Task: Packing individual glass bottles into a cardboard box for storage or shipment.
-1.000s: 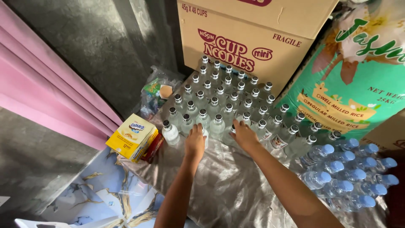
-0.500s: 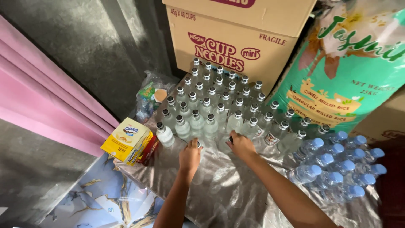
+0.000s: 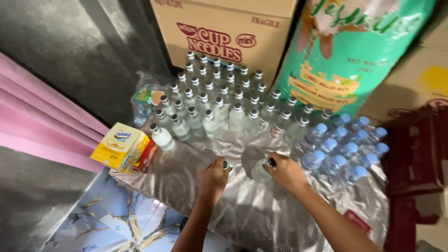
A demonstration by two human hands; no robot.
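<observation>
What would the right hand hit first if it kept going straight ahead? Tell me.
Probably the front row of clear dark-capped bottles. The right hand, gripping one small bottle, points up-left toward them; depth is uncertain.

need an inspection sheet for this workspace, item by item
surface: crinkled clear plastic sheet spread over the floor, patterned tile showing at its near edge
job's things: two small clear bottles with dark caps, one under the left hand, one under the right hand; rows of like bottles stand behind
clutter: blue-capped bottles to the right, yellow carton to the left, plastic bag of goods
hands: each closed around a bottle top, both bottles pulled out of the rows
cables: nothing seen
surroundings: cardboard box, green sack, pink curtain, red stool
</observation>
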